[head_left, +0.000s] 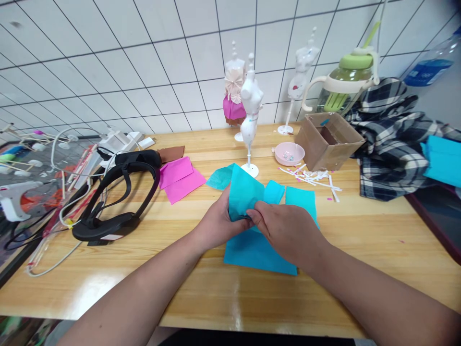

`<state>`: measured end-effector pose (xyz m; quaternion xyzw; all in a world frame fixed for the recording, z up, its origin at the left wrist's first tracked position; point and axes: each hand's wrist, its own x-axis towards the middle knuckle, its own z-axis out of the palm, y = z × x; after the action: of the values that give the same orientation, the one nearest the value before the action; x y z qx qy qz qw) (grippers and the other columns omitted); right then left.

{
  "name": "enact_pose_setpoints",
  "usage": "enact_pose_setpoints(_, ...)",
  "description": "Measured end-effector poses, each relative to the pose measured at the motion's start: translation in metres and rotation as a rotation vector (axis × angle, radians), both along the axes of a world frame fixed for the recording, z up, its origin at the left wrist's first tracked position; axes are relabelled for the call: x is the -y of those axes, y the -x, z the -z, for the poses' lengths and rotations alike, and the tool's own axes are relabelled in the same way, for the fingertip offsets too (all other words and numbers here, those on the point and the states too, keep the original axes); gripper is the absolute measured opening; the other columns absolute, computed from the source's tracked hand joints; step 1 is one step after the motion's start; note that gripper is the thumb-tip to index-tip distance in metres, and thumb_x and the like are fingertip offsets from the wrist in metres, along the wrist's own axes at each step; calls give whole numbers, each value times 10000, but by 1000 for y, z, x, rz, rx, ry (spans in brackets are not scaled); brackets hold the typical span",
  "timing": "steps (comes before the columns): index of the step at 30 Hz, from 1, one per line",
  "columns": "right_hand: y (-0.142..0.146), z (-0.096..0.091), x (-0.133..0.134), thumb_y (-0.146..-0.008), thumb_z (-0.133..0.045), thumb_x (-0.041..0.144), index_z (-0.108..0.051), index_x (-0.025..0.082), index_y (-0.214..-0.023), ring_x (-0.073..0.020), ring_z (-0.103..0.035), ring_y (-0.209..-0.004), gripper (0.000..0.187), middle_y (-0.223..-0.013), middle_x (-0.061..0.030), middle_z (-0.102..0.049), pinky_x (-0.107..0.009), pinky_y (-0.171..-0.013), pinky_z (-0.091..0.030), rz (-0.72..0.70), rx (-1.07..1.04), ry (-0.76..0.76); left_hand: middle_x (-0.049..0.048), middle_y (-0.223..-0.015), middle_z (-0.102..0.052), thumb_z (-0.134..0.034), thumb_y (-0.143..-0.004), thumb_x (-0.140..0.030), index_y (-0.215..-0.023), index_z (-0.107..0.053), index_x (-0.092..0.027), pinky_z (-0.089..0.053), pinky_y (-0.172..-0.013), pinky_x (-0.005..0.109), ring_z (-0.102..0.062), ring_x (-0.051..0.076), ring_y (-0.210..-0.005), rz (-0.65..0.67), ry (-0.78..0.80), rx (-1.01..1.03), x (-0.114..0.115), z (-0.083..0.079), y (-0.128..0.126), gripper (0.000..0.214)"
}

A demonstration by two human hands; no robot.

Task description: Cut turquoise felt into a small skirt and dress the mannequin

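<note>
Blue sheet (247, 190), one: above the counter (144, 283), gripped by left hand (220, 216) and right hand (288, 226), fingers meeting at its lower edge. Lower sheet (259, 254), blue: flat beneath. Mannequin (249, 103), white: upright behind. Bowl (289, 162), pink: beside box (319, 149).

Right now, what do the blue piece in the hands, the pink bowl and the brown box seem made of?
Blue piece: matte, perhaps felt or paper; it bends in a smooth curve. Pink bowl: smooth, likely plastic; even colour, thin rim. Brown box: dull, apparently cardboard; flat, thin walls.
</note>
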<state>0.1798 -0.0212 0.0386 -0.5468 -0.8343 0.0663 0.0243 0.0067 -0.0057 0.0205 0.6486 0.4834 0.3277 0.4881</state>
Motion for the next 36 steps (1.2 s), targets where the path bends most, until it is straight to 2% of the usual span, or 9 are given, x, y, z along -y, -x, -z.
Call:
enact_pose_setpoints(14,3,-1,0,-1031,-255,457,-593,213,-850,-206,-676,-684,454,-738,-35,-700,-280,-498,-187,-4,-3,8,47,-1122,-683,-721,-682,-206,-1286,-462,-205,-541,-823,354,-667,256,-981,-13,-21,-43,1,1,-2,657)
enact_pose_setpoints(21,4,3,1,-1031,-256,448,-586,201,-845,-218,-673,-660,453,-732,-47,-698,-285,-494,-176,-30,21,-41,59,-1139,-669,-710,-692,-200,-1172,-538,-196,-526,-868,397,-643,285,-1033,-10,-66,-123,3,0,-5,510)
enact_pose_setpoints(26,3,2,1,-1028,-268,446,-587,201,-840,-208,-664,-639,443,-719,-47,-696,-287,-490,-172,-20,23,-49,57,-1141,-672,-701,-692,-173,-1177,-531,-199,-523,-869,389,-643,272,-1025,-2,-66,-114,4,1,-7,515)
enact_pose_setpoints(32,-4,2,-3,-1027,-243,448,-602,213,-845,-212,-648,-605,466,-691,-49,-697,-285,-489,-139,16,86,-66,78,-1171,-674,-768,-720,-230,-1189,-526,-202,-510,-911,386,-637,267,-1078,60,31,82,1,10,1,528)
enact_pose_setpoints(36,-7,5,-8,-1027,-199,468,-602,203,-853,-210,-640,-584,513,-695,-70,-703,-283,-493,-135,68,135,-111,104,-1222,-662,-711,-788,-225,-1192,-517,-185,-498,-948,426,-626,284,-1127,139,115,230,-5,14,8,449)
